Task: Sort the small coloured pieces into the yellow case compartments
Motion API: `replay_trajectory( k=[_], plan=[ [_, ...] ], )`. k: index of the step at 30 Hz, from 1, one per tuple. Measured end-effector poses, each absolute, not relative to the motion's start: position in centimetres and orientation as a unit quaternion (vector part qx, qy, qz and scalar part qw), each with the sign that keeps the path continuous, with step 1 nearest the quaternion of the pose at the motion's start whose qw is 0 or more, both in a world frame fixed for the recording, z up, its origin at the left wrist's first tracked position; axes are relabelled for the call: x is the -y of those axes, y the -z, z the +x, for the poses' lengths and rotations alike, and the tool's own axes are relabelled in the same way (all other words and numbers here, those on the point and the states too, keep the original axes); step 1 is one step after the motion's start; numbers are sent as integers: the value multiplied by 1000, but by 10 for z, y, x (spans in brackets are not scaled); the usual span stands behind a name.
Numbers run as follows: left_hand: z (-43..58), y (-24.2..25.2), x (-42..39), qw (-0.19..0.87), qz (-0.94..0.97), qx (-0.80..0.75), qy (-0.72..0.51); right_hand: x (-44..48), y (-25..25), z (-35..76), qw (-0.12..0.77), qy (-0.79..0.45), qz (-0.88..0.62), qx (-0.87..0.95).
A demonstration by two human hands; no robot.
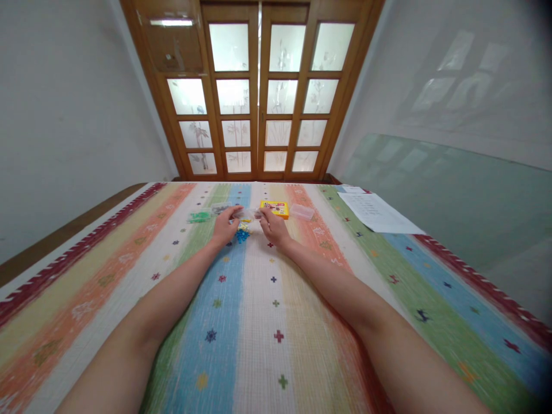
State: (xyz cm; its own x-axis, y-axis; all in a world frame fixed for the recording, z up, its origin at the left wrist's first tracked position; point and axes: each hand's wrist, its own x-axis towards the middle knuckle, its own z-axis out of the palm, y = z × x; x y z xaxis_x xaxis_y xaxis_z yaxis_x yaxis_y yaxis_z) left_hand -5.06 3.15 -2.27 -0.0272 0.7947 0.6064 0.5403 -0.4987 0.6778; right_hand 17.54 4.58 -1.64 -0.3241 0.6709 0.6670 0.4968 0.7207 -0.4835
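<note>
So the person's left hand (225, 226) and right hand (275, 226) are both way out over the far part of the cloth-covered desk (261, 322), fingers curled inward, with a piece of clear plastic (247, 213) in the gap between them — looks like each one is pinching an end. Small blue pieces (242, 236) sit in a little pile on the near side of that plastic, right by the left hand, with a few yellow pieces (244, 226) tucked just behind. Green pieces (199, 217) lie left of the left hand, and a see-through packet (221, 207) with darker bits is just past it. Beyond the right hand there's a yellow box (281, 210), then a clear case (302, 212) to its right.

Fingertips and plastic kinda blur together, so can't tell if it's a bag or something stiffer. The right hand hides a corner of the box, printing's too small to read, and the forearms (172, 287) run off the bottom.

Cloth's all colored stripes. Well right of the hands: paper sheets (379, 213) and a glass panel (452, 207). Straight ahead — wooden doors (282, 117) with frosted panes, pale walls (73, 115) either side.
</note>
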Motion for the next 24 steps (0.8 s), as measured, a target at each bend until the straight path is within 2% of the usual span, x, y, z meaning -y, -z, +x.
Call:
replay_trajectory(
  k=[7,13,16,20,24],
  plan=[
    [-49,18,-26,97,703,-476,-519,-49,21,179,439,-69,-353,823],
    [-48,16,-26,133,688,-479,-529,-43,14,180,404,-75,-385,826],
    [-43,16,-30,193,665,-486,-533,-40,9,179,403,-77,-379,830],
    [-28,13,-28,333,637,-464,-517,-35,5,177,411,-40,-347,842],
    [-20,11,-20,421,592,-437,-531,-33,5,178,356,11,-341,870]
  ],
)
